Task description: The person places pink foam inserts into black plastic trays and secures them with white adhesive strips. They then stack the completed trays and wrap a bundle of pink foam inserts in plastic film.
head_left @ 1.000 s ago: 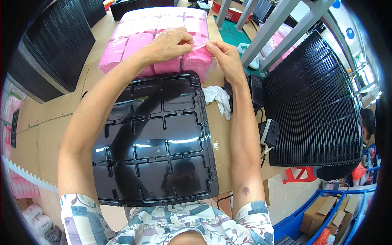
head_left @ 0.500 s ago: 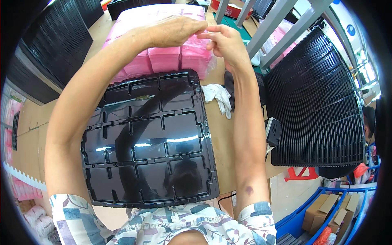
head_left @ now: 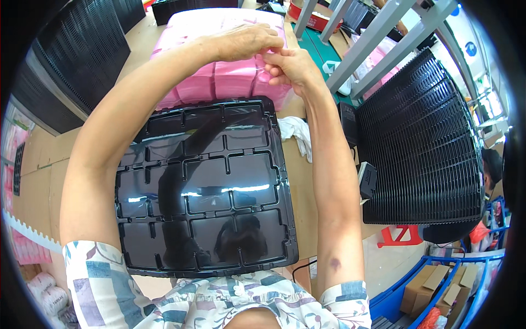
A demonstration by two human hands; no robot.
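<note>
Both of my arms reach forward over a black plastic tray [head_left: 230, 175] with rows of shallow rectangular compartments. Beyond it sits a large stack of pink plastic bags [head_left: 216, 82], whitish on top. At the stack's right side, my left hand [head_left: 246, 43] is closed, its fingertips meeting those of my right hand. My right hand [head_left: 296, 68] pinches with thumb and forefinger, the other fingers curled loosely. Anything between the fingertips is too small to make out.
A white cloth [head_left: 296, 134] lies right of the tray. Tall stacks of black trays [head_left: 422, 148] stand at the right and far left [head_left: 82, 49]. Grey metal bars [head_left: 367, 49] rise at the upper right. Cardboard boxes [head_left: 424, 288] rest in a blue rack at the lower right.
My right hand has come slightly down and its fingers have curled in. My left hand has shifted a little to the right, and the view has moved slightly.
</note>
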